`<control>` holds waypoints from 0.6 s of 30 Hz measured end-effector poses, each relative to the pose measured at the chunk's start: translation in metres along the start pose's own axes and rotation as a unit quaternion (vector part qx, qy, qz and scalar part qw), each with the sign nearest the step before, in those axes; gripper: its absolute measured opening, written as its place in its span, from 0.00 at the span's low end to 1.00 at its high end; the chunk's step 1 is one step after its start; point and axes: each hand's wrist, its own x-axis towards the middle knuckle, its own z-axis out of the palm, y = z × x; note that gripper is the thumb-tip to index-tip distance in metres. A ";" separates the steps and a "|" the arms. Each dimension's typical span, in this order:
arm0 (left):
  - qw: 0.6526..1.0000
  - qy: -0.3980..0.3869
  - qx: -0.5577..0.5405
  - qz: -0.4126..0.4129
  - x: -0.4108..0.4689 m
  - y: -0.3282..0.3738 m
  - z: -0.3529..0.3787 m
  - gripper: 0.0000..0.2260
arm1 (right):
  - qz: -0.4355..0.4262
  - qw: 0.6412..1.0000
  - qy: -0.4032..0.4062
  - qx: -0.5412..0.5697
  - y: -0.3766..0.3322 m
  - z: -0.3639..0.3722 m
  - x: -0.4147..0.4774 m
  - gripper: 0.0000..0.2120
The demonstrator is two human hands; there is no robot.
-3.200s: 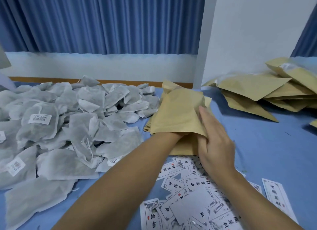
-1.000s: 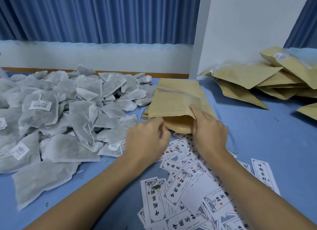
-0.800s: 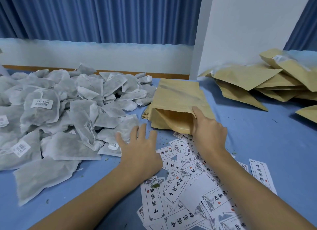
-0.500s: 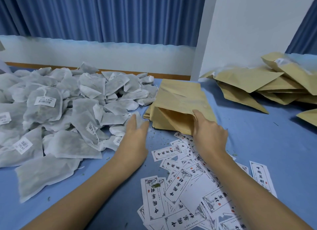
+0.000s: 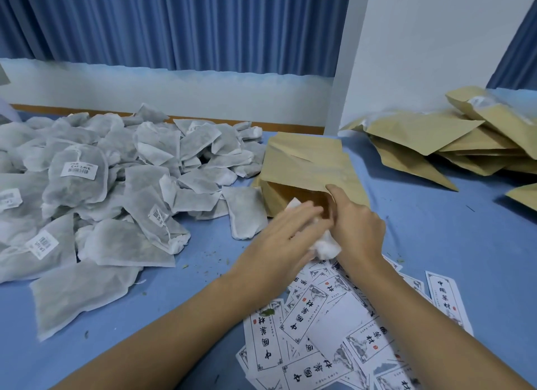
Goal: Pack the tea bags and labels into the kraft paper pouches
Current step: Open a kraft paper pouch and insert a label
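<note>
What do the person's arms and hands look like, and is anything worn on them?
The left arm and the right arm are bare as far as the picture shows, with no sleeve in view. The left hand and the right hand wear no gloves; no watch, bracelet or ring shows.

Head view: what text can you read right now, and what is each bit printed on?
"中国茶村": far-right label, read top down.
Other labels: seemingly the same characters, turned; red seals too small to read.
Barcode stickers on the tea bags: too blurred to read.
Kraft pouches: no print visible.
</note>
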 end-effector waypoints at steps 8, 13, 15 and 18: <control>0.987 0.010 0.017 -0.159 -0.004 -0.004 -0.002 0.21 | -0.033 0.999 0.003 -0.021 -0.007 -0.005 -0.004 0.18; 0.972 0.135 0.192 -0.012 0.010 -0.007 -0.002 0.05 | -0.058 0.998 0.025 -0.005 -0.011 -0.007 -0.008 0.28; 0.967 0.113 0.228 0.000 0.011 -0.013 0.002 0.06 | -0.081 0.994 0.069 0.032 -0.014 -0.006 -0.010 0.24; 0.976 0.019 0.214 -0.044 0.007 -0.020 0.010 0.07 | -0.101 0.990 0.090 0.029 -0.015 -0.005 -0.009 0.21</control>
